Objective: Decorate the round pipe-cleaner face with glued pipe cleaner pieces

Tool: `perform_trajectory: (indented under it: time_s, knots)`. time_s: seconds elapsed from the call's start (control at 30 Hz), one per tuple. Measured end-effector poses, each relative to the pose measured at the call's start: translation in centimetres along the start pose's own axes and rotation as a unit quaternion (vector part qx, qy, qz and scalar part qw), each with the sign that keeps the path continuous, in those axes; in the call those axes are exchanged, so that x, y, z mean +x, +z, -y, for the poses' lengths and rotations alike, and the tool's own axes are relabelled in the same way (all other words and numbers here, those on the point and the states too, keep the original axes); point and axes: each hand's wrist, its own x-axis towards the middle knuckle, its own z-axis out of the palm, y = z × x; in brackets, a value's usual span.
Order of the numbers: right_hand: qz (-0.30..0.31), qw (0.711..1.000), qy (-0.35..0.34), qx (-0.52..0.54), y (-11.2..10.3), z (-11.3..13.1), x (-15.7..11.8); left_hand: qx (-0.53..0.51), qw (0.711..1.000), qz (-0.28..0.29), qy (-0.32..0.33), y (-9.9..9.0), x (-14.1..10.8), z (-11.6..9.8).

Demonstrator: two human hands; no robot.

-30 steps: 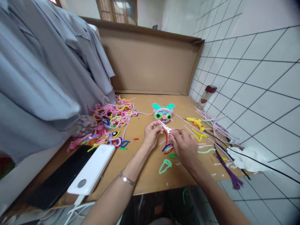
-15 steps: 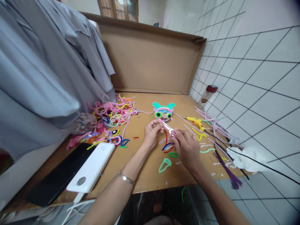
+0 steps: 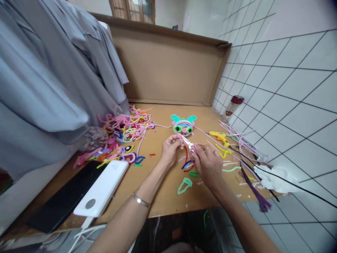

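My right hand [image 3: 209, 163] is closed round the handles of a small pair of scissors [image 3: 187, 142], whose blades point up and left toward my left fingertips. My left hand [image 3: 171, 147] pinches a small pink piece [image 3: 179, 135] between thumb and fingers, right at the blade tips. Most of that piece is hidden, so its kind is unclear. Just beyond my hands sits a colourful face figure [image 3: 183, 127] with green ears and round black-and-green eyes. Under my right hand lie a red and blue pipe cleaner bit and a pale green loop [image 3: 184, 185].
A tangled heap of pipe cleaners [image 3: 126, 128] lies left, near a white power bank [image 3: 102, 188] and a black phone [image 3: 65, 196]. To the right are a yellow glue gun [image 3: 219, 137] with its cord, a red-lidded jar [image 3: 233, 107], a purple tassel [image 3: 256, 193] and white tissue [image 3: 275, 179].
My right hand and the scissors have shifted very slightly left. My left hand keeps its pinch on the pink piece at nearly the same spot.
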Motion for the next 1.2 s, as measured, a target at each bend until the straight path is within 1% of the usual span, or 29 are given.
perform_trajectory:
  time_s: [0.13,0.3,0.37,0.47,0.6,0.67,0.73,0.77,0.8,0.9,0.93,0.97,1.0,1.03,1.13,1.2]
  knots:
    - [0.007,1.0,0.003,-0.003,0.1,-0.3,0.1,0.003,1.0,0.011,0.003,-0.1,0.0,-0.1]
    - [0.032,0.999,0.003,0.005,-0.1,-0.6,0.1,0.021,0.999,0.02,0.017,-0.1,-0.1,0.1]
    - [0.039,0.999,0.018,0.033,-0.1,-0.6,0.0,0.022,0.999,0.022,0.014,0.0,-0.2,0.0]
    - [0.061,0.991,0.064,0.102,0.0,-0.7,-0.2,0.021,0.999,0.026,0.003,0.0,-0.3,-0.1]
    - [0.094,0.971,0.115,0.186,0.0,-0.8,-0.4,0.022,0.999,0.046,-0.014,0.0,-0.2,-0.3]
    - [0.103,0.959,0.137,0.225,0.0,-0.9,-0.3,0.027,0.998,0.046,-0.013,-0.1,-0.1,-0.3]
    - [0.111,0.94,0.164,0.279,0.0,-1.0,-0.2,0.029,0.999,0.041,-0.011,-0.2,0.1,-0.3]
    - [0.116,0.924,0.182,0.315,0.1,-1.1,-0.1,0.028,0.999,0.039,-0.013,-0.3,0.2,-0.3]
    - [0.124,0.904,0.204,0.355,0.3,-1.2,-0.1,0.027,0.999,0.039,-0.016,-0.4,0.3,-0.3]
    - [0.161,0.824,0.266,0.474,0.9,-1.6,0.1,0.023,0.998,0.043,-0.026,-0.4,0.4,-0.4]
    - [0.171,0.807,0.272,0.496,1.0,-1.7,0.2,0.022,0.998,0.044,-0.027,-0.5,0.5,-0.5]
    - [0.178,0.804,0.267,0.501,1.1,-1.8,0.2,0.022,0.998,0.045,-0.028,-0.5,0.5,-0.5]
    - [0.179,0.816,0.252,0.488,1.2,-1.9,0.3,0.022,0.998,0.044,-0.029,-0.5,0.5,-0.6]
    - [0.177,0.839,0.231,0.46,1.1,-1.9,0.4,0.023,0.998,0.041,-0.029,-0.5,0.5,-0.6]
    - [0.159,0.921,0.168,0.314,0.7,-1.8,0.5,0.027,0.999,0.029,-0.027,-0.5,0.6,-0.5]
    - [0.145,0.954,0.142,0.222,0.4,-1.7,0.6,0.029,0.999,0.025,-0.025,-0.5,0.6,-0.4]
